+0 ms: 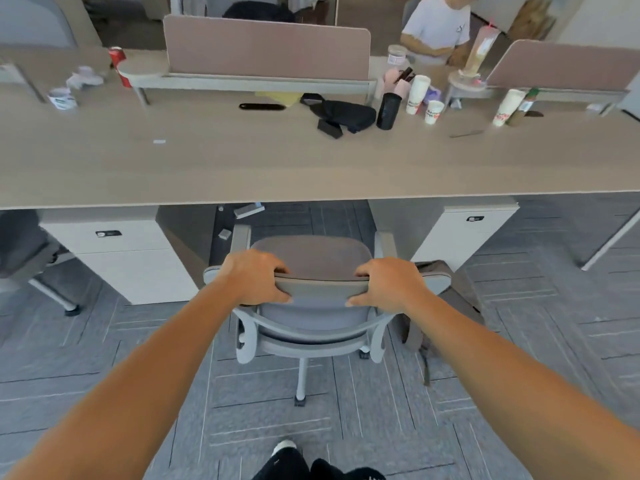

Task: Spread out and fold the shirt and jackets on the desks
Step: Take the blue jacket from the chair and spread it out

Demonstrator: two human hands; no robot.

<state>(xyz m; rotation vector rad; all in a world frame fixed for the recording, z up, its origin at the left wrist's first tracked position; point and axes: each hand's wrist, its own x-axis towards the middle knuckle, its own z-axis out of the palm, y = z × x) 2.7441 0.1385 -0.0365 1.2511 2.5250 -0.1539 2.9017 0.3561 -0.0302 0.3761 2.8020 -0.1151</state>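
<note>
So this one's really the prep step, not the folding yet. Both hands are on the office chair [313, 259] parked in front of the desk [225, 164]. The left grip [254, 277] and right grip [389, 284] are each wrapped round the top edge of the backrest, fingers over the front and thumbs behind, near its two ends. No shirt or jacket shows on this stretch of desk. The only dark thing on it is a black pouch [343, 116] near the paper cups [419, 93], and that reads as a bag, not clothing. There's a dark heap [258, 10] past the divider [266, 51] at the back that might be a garment, but it's too blurry to tell. My guess is the chair has to go out of the way so the person can stand right up at the desk edge. The next move calls for rolling it clear, back or sideways, without the castors catching the bag on the floor just to its right. After that, let go with both hands and go find the clothes.
</note>
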